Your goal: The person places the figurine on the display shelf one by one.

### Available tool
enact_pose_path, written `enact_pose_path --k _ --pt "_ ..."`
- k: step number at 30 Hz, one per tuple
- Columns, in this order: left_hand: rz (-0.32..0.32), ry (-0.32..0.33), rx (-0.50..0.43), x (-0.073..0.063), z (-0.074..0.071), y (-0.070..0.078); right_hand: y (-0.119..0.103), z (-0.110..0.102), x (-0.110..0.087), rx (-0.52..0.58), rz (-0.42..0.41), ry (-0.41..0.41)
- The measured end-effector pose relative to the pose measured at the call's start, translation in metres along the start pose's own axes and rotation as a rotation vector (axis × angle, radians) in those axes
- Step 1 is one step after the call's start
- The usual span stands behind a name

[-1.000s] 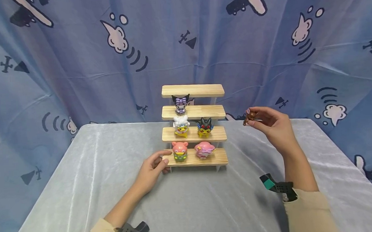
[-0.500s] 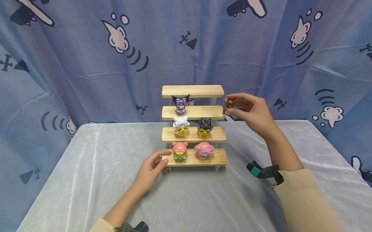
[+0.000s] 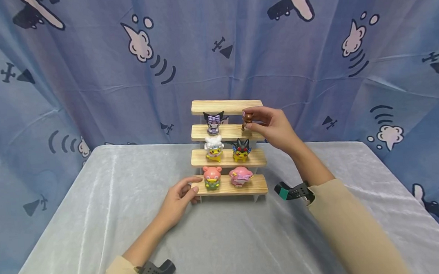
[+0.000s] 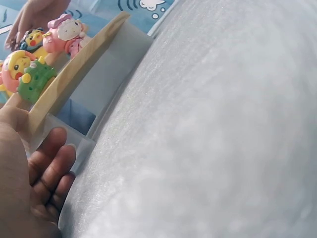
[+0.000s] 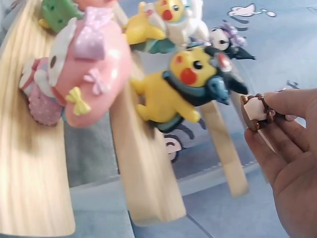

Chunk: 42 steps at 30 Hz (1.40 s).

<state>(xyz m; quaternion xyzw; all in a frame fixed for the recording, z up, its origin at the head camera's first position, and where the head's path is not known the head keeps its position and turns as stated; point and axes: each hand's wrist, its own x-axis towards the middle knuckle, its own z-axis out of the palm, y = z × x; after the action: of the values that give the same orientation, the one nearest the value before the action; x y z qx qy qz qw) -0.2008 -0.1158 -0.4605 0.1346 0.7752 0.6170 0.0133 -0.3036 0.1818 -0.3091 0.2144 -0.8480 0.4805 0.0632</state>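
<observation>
In the head view, the right hand (image 3: 272,126) pinches a small brown figure (image 3: 247,119) between thumb and fingertips, just above the right part of the third step of the wooden stand (image 3: 229,147). The black-eared figure (image 3: 213,121) already stands on the left part of this step. The left hand (image 3: 178,198) rests on the table (image 3: 97,207) and its thumb presses the left end of the lowest step. To do this step well, I think the figure should come down straight and upright, well apart from its neighbour, while the left hand holds the stand firm. The base of the brown figure is hidden by the fingers, so I cannot tell if it touches the wood.

In the left wrist view, the fingers (image 4: 49,168) lie loosely curled against the clear leg of the stand, and the thumb is at the end of the board. Most of the stand is cut off here.

In the right wrist view, the brown figure (image 5: 256,112) sits between the fingertips (image 5: 287,101), beside the edge of a step. The yellow figure in black (image 5: 190,87) and the pink figure (image 5: 81,74) are near and blurred. The thumb is mostly hidden.
</observation>
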Motion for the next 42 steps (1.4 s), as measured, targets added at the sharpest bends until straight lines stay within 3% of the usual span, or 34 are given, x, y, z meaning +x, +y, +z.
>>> enact_pose_path --k 13,26,34,38,42 --pt "-0.023 0.0 -0.001 0.0 0.002 0.0 0.013 0.018 0.007 0.059 0.013 -0.034" --pt "-0.017 -0.003 -0.002 0.001 0.001 -0.001 0.014 0.02 0.009 0.042 0.018 -0.028" --pt "-0.016 0.003 -0.007 0.0 0.003 -0.002 0.016 0.013 0.008 0.049 0.015 -0.067" --pt "-0.014 -0.004 -0.01 0.001 0.003 -0.003 0.014 0.004 0.002 0.002 0.027 -0.047" --pt "-0.022 -0.014 -0.023 0.004 0.001 -0.002 0.009 -0.009 -0.011 -0.129 0.035 -0.024"
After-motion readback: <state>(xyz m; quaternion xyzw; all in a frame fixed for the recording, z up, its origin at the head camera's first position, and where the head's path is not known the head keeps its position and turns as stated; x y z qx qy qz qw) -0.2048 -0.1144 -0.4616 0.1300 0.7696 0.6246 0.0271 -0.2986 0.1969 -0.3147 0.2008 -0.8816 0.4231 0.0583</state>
